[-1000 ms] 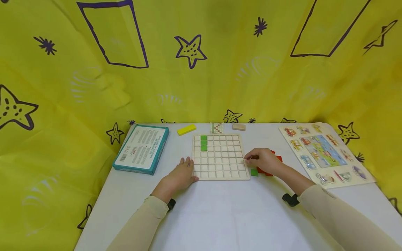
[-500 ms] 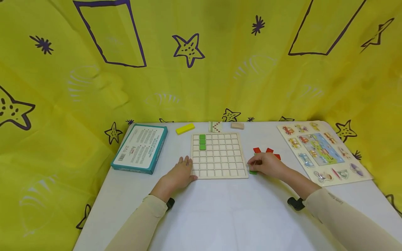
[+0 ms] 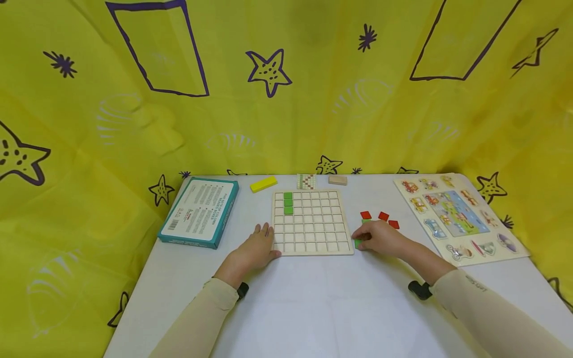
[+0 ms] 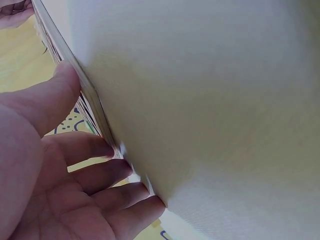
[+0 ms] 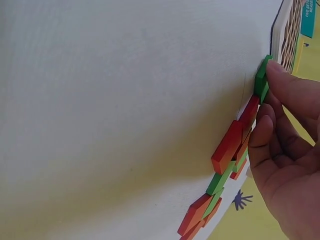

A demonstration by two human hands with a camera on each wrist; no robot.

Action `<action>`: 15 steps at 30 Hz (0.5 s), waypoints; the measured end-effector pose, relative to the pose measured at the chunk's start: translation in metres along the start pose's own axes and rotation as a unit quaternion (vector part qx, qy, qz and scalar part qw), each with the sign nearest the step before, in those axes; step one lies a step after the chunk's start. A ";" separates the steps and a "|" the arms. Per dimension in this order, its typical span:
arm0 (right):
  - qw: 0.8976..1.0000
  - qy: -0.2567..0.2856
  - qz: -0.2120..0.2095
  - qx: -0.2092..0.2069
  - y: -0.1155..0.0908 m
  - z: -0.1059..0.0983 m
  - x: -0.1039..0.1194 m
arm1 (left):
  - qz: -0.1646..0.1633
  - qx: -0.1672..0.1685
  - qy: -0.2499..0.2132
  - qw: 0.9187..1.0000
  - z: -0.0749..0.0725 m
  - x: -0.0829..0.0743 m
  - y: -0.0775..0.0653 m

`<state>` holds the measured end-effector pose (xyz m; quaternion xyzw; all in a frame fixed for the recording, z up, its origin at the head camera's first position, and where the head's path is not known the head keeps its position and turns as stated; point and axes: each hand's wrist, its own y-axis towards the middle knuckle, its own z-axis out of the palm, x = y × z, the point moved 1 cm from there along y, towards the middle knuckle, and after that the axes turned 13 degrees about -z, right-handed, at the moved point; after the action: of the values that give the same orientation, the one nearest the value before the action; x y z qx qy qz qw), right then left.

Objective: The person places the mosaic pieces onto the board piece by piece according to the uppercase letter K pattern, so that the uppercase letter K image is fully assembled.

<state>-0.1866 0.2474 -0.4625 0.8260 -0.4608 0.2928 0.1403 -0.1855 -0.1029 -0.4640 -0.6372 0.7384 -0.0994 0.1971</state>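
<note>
A square wooden grid board (image 3: 313, 233) lies on the table, with several green tiles (image 3: 288, 203) in its second column from the left. My left hand (image 3: 252, 247) rests at the board's lower left corner, fingers extended along its side; in the left wrist view the thumb (image 4: 65, 82) touches the board's edge (image 4: 95, 107). Right of the board, my right hand (image 3: 379, 238) has curled fingers and pinches a green tile (image 5: 262, 80) on the table. Several red tiles (image 5: 227, 145) and further green ones lie loose beside that hand, some hidden behind it.
A teal-edged box (image 3: 199, 211) lies left. Behind the board are a yellow block (image 3: 264, 184), a small patterned card (image 3: 306, 181) and a plain wooden block (image 3: 337, 180). A picture puzzle board (image 3: 461, 214) lies right, and a yellow curtain (image 3: 286, 124) hangs behind.
My right hand has come slightly down from the board's right edge to the green tile, uncovering red tiles behind it. The left hand stays put.
</note>
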 end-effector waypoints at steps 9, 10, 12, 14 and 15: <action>1.000 -0.018 -0.018 0.007 0.001 -0.002 0.008 | 0.005 -0.007 0.005 1.000 -0.002 -0.001 -0.002; 1.000 -0.020 -0.018 0.008 0.001 -0.002 0.008 | 0.006 -0.008 0.004 1.000 -0.002 -0.001 -0.003; 1.000 -0.022 -0.019 0.007 0.001 -0.002 0.008 | 0.006 -0.007 0.002 1.000 -0.002 -0.001 -0.003; 0.999 -0.023 -0.025 0.009 0.001 -0.002 0.008 | 0.004 -0.007 0.003 1.000 -0.002 -0.001 -0.003; 0.999 -0.022 -0.027 0.010 0.001 -0.002 0.008 | 0.002 -0.006 0.003 1.000 -0.002 -0.002 -0.004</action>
<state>-0.1847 0.2430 -0.4561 0.8457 -0.4384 0.2752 0.1296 -0.1830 -0.1020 -0.4607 -0.6365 0.7410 -0.0965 0.1910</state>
